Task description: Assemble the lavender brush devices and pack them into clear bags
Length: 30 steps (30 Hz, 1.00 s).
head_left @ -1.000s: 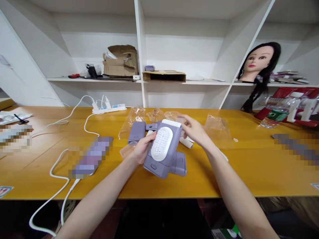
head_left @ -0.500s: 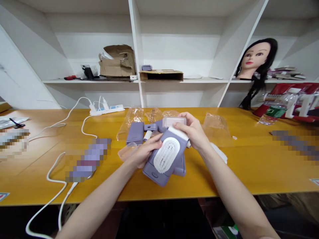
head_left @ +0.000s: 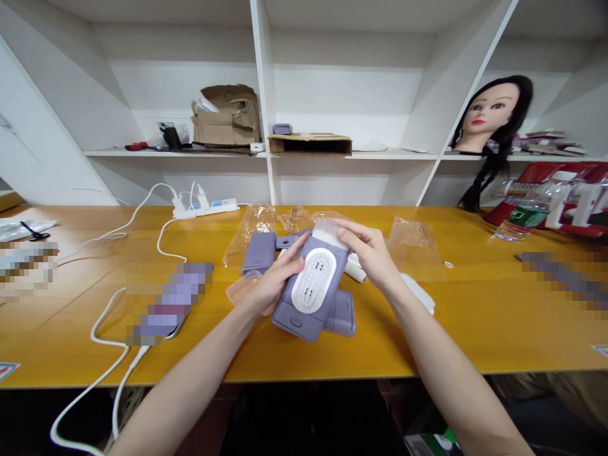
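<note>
Tilted above the table, a purple device (head_left: 303, 322) with a white oval bristled pad (head_left: 313, 280) is gripped along its left side by my left hand (head_left: 278, 278). A translucent cap (head_left: 327, 232) covers the device's upper end, pinched between the thumb and fingers of my right hand (head_left: 363, 244). Beneath the device lies another purple piece (head_left: 344, 313). Behind my left hand stands a purple case (head_left: 259, 253), with a clear orange-tinted cup (head_left: 242, 288) beside it. White parts (head_left: 355, 268) lie behind the device, partly hidden.
Crinkled clear bags (head_left: 413, 244) lie at the back. A phone (head_left: 173, 301) and white cables are on the left, near a power strip (head_left: 209, 208). At right are a bottle (head_left: 522, 218) and another dark flat object (head_left: 565, 275). Shelves (head_left: 394, 155) stand behind.
The translucent cap has come down over the device's white upper end, moved by my right hand. The device has turned slightly more upright in my left hand.
</note>
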### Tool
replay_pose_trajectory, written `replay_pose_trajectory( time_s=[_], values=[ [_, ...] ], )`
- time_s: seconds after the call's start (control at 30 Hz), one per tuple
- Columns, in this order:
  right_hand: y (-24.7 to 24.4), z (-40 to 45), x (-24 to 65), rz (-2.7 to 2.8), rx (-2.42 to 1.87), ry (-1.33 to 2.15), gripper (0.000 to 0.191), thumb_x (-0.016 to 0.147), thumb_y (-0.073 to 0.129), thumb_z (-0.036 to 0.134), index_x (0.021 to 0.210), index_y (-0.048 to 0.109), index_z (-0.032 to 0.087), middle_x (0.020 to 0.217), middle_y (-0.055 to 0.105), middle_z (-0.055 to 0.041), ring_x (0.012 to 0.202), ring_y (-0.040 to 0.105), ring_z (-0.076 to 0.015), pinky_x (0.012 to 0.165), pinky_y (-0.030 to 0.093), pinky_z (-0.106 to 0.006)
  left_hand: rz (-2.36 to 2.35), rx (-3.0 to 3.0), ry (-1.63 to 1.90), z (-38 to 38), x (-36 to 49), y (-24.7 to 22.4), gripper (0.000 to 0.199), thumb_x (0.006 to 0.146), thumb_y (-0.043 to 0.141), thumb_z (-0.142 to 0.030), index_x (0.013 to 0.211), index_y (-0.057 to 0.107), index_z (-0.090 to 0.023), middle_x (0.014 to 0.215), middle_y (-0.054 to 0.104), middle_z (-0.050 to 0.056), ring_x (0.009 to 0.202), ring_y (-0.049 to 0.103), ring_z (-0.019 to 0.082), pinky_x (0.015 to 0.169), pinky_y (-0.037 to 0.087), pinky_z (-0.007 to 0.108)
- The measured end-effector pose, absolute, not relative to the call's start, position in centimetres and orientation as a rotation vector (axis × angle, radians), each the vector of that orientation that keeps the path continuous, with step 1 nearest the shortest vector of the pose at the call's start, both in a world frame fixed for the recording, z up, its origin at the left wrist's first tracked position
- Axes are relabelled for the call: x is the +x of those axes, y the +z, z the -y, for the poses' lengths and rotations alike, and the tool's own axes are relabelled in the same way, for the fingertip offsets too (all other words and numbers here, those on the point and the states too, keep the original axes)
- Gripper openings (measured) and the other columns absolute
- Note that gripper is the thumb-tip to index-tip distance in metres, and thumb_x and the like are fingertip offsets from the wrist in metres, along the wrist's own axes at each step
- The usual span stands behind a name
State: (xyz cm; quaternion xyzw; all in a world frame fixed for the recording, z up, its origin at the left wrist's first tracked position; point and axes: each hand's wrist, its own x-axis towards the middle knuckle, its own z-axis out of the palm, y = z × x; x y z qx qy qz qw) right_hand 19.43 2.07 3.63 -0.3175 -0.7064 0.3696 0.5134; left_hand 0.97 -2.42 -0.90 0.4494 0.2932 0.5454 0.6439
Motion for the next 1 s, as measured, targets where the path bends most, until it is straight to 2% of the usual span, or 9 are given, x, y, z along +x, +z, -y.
replay_pose_trajectory(
  time_s=[0.13,0.33,0.53,0.6,0.67,0.73,0.83,0.9,1.0],
  values=[
    [2.71,-2.13,18.91,1.696,-0.769,0.82,0.033,0.083,0.054,0.037,0.111,0.066,0.025,0.114,0.067,-0.0026,0.1,0.061,-0.0199,0.086,0.046,-0.035,-0.682,1.025,1.249,2.46,1.0,-0.72,0.061,0.075,0.067,-0.029,0.133,0.048,-0.035,0.139,0.049,0.0,0.121,0.05,0.026,0.095,0.042,0.03],
    [2.38,-2.01,18.5,1.661,-0.733,0.727,0.028,0.086,0.053,0.034,0.108,0.067,0.025,0.117,0.066,-0.003,0.11,0.057,-0.0195,0.097,0.04,-0.037,-0.711,1.074,1.241,2.38,0.89,-0.8,0.063,0.075,0.067,-0.031,0.134,0.045,-0.036,0.144,0.042,-0.002,0.123,0.047,0.026,0.098,0.039,0.031],
    [2.47,-2.31,18.93,1.791,-0.696,0.838,0.028,0.085,0.053,0.035,0.107,0.068,0.026,0.114,0.067,-0.0029,0.109,0.057,-0.0204,0.096,0.04,-0.039,-0.738,1.129,1.225,2.26,0.77,-1.04,0.07,0.076,0.066,-0.034,0.14,0.037,-0.034,0.145,0.041,0.0,0.123,0.047,0.027,0.096,0.038,0.031],
    [2.55,-2.39,19.18,1.795,-0.691,0.883,0.03,0.085,0.051,0.038,0.108,0.068,0.026,0.113,0.067,-0.0032,0.106,0.058,-0.0203,0.093,0.042,-0.038,-0.741,1.129,1.232,2.31,0.83,-0.97,0.073,0.076,0.066,-0.035,0.142,0.032,-0.033,0.141,0.046,0.003,0.118,0.051,0.027,0.093,0.041,0.032],
    [2.66,-2.38,19.38,1.798,-0.695,0.953,0.033,0.086,0.048,0.041,0.109,0.068,0.026,0.109,0.068,-0.0038,0.097,0.06,-0.0196,0.083,0.046,-0.036,-0.721,1.133,1.236,2.37,0.86,-0.9,0.076,0.077,0.065,-0.034,0.144,0.028,-0.032,0.136,0.051,0.004,0.113,0.055,0.026,0.09,0.043,0.032],
    [2.75,-2.3,19.49,1.797,-0.711,1.021,0.038,0.086,0.046,0.044,0.111,0.067,0.025,0.101,0.069,-0.0044,0.083,0.06,-0.0176,0.07,0.047,-0.032,-0.683,1.14,1.253,2.39,0.84,-0.91,0.074,0.078,0.064,-0.033,0.143,0.029,-0.032,0.136,0.051,0.004,0.115,0.054,0.025,0.09,0.043,0.031],
    [2.83,-2.09,19.46,1.811,-0.743,1.017,0.042,0.086,0.045,0.046,0.113,0.066,0.022,0.083,0.068,-0.0035,0.063,0.053,-0.0133,0.055,0.041,-0.026,-0.662,1.136,1.273,2.31,0.74,-1.11,0.067,0.079,0.062,-0.033,0.14,0.036,-0.033,0.139,0.048,0.002,0.119,0.051,0.025,0.094,0.041,0.03],
    [2.79,-1.97,19.4,1.837,-0.762,0.977,0.044,0.088,0.042,0.048,0.115,0.065,0.021,0.072,0.064,-0.0022,0.057,0.048,-0.0121,0.051,0.036,-0.025,-0.665,1.129,1.277,2.21,0.68,-1.28,0.063,0.08,0.062,-0.033,0.138,0.04,-0.032,0.141,0.047,0.002,0.122,0.049,0.025,0.097,0.039,0.031],
    [2.6,-1.88,19.42,1.896,-0.767,0.909,0.047,0.091,0.037,0.049,0.117,0.063,0.021,0.071,0.062,-0.0023,0.06,0.049,-0.0132,0.053,0.037,-0.025,-0.672,1.115,1.272,2.03,0.65,-1.53,0.058,0.079,0.062,-0.031,0.135,0.046,-0.032,0.143,0.044,0.0,0.128,0.043,0.025,0.103,0.034,0.031]
  ],
)
